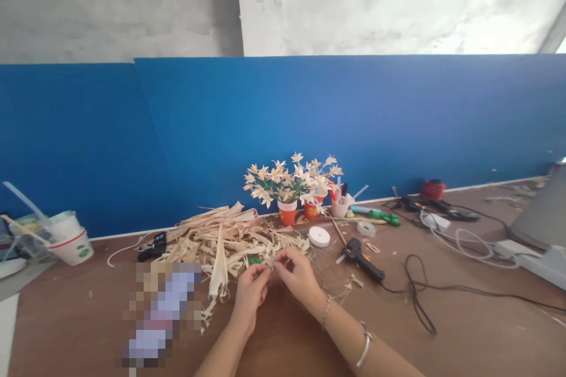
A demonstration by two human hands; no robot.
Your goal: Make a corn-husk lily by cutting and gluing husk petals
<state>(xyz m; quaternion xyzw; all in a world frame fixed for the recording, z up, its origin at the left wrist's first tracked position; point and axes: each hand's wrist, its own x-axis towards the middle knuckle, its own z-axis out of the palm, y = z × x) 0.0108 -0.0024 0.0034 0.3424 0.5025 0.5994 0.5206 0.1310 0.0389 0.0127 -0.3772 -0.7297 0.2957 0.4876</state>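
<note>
My left hand [253,293] and my right hand [298,278] meet at the middle of the brown table, fingertips almost touching. Both are closed in a pinch around something small and pale between them, too small to make out. Just behind the fingers lies a bit of green [255,260]. A heap of dried, cream-coloured husk strips [220,259] spreads behind and to the left of my hands. Farther back, pale flowers [277,177] stand in a red paper cup [287,214], with a second red cup [311,210] beside it.
A black glue gun [363,261] with a looping cable lies right of my hands, near a white tape roll [319,237]. A white cup [73,247] stands far left, beyond a blurred-out item [161,318]. A power strip [530,260] is far right. Blue panel [198,129] behind.
</note>
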